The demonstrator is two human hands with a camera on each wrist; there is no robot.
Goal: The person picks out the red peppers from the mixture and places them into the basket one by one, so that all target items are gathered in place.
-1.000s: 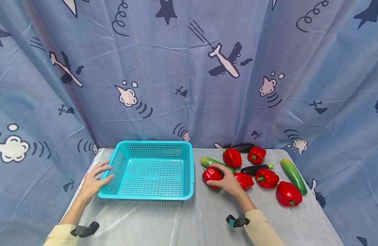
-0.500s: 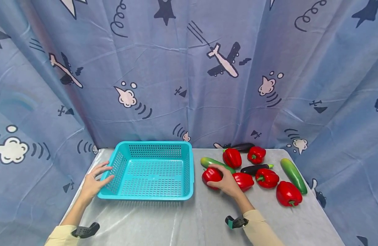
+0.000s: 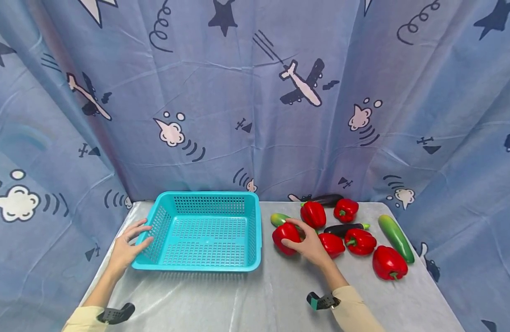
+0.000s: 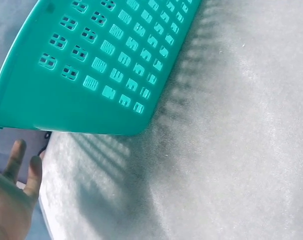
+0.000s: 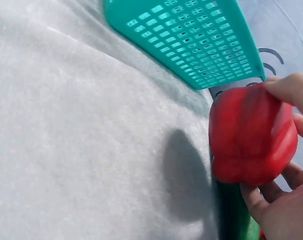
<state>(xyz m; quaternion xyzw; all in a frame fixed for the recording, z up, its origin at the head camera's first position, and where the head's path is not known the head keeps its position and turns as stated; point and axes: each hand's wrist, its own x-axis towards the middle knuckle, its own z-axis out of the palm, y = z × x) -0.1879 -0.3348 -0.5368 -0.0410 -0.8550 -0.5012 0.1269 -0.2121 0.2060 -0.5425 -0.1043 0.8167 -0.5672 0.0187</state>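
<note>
My right hand (image 3: pixel 310 246) holds a red bell pepper (image 3: pixel 285 238) between thumb and fingers, to the right of a turquoise basket (image 3: pixel 196 266). In the right wrist view the bell pepper (image 5: pixel 251 135) hangs above the table, its shadow apart from it on the cloth. At the basket's left side is my left hand (image 3: pixel 125 246), fingers spread and loosely bent, with fingertips and thumb overlapping the rim. The left wrist view shows the outer wall of the basket (image 4: pixel 91 105) and part of the left hand (image 4: pixel 14 195) at the frame's edge.
Right of the basket lie several more red bell peppers (image 3: pixel 389 263), a dark eggplant (image 3: pixel 342 229) and another eggplant (image 3: pixel 327 199) at the back. One cucumber (image 3: pixel 279 219) is partly behind the held pepper; another cucumber (image 3: pixel 396 239) lies far right. A patterned curtain (image 3: pixel 221 152) closes the back.
The bell pepper in my right hand has tilted and risen slightly, and the right hand has shifted a little. My left hand and the basket have stayed in place.
</note>
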